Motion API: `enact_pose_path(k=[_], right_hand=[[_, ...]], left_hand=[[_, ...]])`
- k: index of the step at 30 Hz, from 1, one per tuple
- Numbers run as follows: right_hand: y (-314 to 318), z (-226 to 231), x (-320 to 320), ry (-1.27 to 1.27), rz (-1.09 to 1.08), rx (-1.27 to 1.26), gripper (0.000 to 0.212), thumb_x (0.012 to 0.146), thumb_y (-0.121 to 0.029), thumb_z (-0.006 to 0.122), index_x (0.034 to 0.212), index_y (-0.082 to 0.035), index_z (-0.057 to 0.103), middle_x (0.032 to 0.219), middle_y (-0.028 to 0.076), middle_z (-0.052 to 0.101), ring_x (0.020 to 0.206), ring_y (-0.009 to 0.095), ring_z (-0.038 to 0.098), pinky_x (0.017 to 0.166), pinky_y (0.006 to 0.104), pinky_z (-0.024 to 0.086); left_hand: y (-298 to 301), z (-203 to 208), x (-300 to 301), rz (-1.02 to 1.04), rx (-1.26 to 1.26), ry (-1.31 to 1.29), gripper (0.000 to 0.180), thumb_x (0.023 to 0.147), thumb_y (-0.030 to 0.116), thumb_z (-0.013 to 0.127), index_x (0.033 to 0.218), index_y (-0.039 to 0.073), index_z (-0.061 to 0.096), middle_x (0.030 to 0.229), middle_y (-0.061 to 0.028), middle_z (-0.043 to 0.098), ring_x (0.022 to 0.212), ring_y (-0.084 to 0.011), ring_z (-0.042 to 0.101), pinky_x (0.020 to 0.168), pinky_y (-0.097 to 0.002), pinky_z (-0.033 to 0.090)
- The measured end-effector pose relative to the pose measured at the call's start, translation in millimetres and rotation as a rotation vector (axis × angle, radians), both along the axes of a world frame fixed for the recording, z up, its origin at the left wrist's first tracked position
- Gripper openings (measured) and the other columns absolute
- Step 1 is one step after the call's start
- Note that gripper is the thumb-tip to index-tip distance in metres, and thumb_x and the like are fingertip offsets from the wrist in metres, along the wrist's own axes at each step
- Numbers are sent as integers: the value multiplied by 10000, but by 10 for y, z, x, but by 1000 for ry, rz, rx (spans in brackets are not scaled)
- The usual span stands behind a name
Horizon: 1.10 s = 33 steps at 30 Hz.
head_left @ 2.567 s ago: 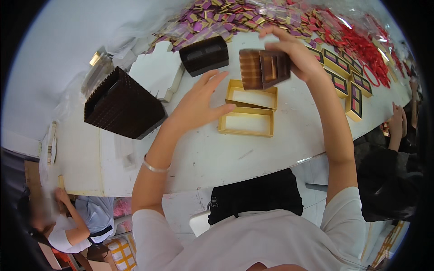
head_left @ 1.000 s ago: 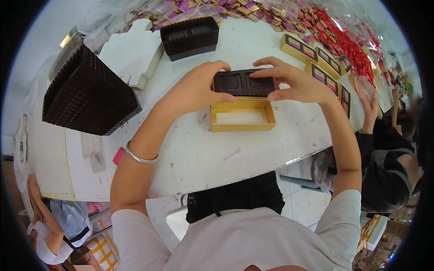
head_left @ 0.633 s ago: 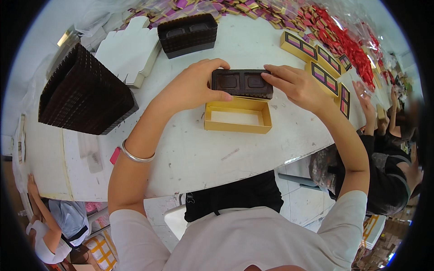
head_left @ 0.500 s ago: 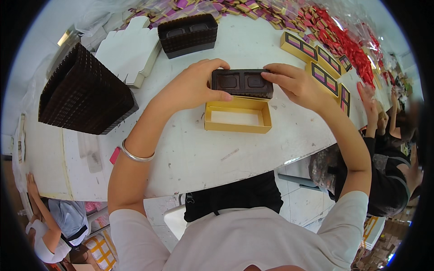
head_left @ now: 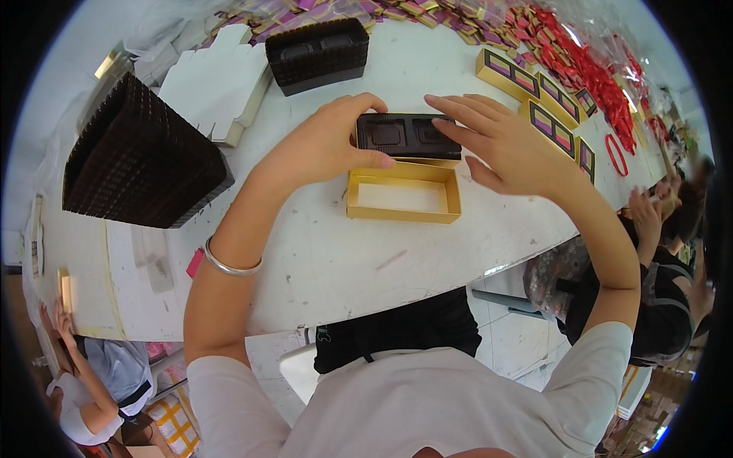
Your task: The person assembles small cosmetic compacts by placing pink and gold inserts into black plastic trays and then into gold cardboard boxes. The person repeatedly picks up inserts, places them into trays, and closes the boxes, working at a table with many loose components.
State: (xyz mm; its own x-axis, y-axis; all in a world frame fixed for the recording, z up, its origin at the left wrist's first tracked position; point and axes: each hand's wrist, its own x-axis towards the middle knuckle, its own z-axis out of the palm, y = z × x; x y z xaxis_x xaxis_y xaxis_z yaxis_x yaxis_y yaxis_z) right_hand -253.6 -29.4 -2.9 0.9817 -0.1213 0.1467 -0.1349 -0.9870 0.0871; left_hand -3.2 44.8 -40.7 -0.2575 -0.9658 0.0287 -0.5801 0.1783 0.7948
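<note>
A dark brown plastic tray [head_left: 397, 137] with two square hollows sits in the middle of the table, a strip of gold card showing under its near edge. Round its left end curves my left hand [head_left: 334, 136], thumb at the near corner and index finger behind the far one. My right hand [head_left: 496, 143] is open, fingers stretched over the tray's right hollow; whether the fingertips touch it I cannot tell. Directly in front of the tray lies an uncovered gold box [head_left: 405, 216] with a white bottom.
Stacked brown trays stand at left [head_left: 145, 168] and behind [head_left: 321, 65]; white flat cartons [head_left: 214, 84] lie between. Filled gold boxes [head_left: 551, 131], red ribbons [head_left: 580, 65], a red loop [head_left: 615, 156] and many small wrapped pieces [head_left: 427, 15] lie farther back. Co-workers sit both sides.
My right hand has opened and spread farther over the tray; my left has kept its grip. A co-worker's hand at right has drawn back, and a red loop shows there.
</note>
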Motion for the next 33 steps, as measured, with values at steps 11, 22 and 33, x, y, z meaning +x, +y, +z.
enact_pose_path(k=[11,22,33], right_hand=[[132,-391,-56,-344,-143,457,625,944,-493,316,1292,10,442,1417,198,331,1301,335,331,1084,429,219],[-334,-232,987,-676,-75,79,334,854,-97,581,1182,-54,539,1191,101,556,1099,297,508,917,365,428],[-680,-44,1336,-525,-187,-66,190,741,-163,675,831,-9,608,824,118,588,836,313,545,728,406,448]], left_hand=[[236,215,127,102,-314,-148,538,763,249,722,1218,72,498,1048,-64,536,694,-120,491,627,-256,446],[689,201,179,178,-166,-35,544,744,258,740,1215,122,505,1162,-50,449,847,-150,478,732,-267,435],[896,73,-199,51,-75,-192,509,700,251,775,1088,71,498,1202,-112,379,988,-296,504,815,-363,453]])
